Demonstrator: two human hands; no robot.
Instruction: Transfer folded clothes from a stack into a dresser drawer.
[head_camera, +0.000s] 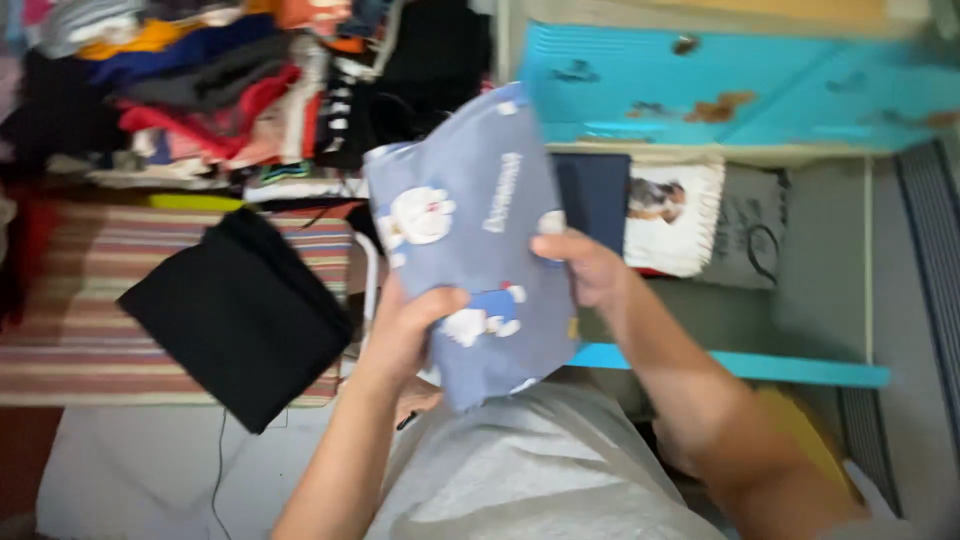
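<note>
Cloth like this folded blue cartoon-print garment (470, 240), pinched above your lap by your left hand (405, 335) low and right hand (585, 268) at its edge, looks light, limp, best gripped along folds.

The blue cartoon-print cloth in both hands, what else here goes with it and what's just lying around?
In hand:
blue cartoon-print cloth
left hand gripping its lower edge
right hand gripping its right edge

Lying about:
folded black garment on the striped mat
heap of mixed clothes
dog-picture towel
turquoise shelf
</note>
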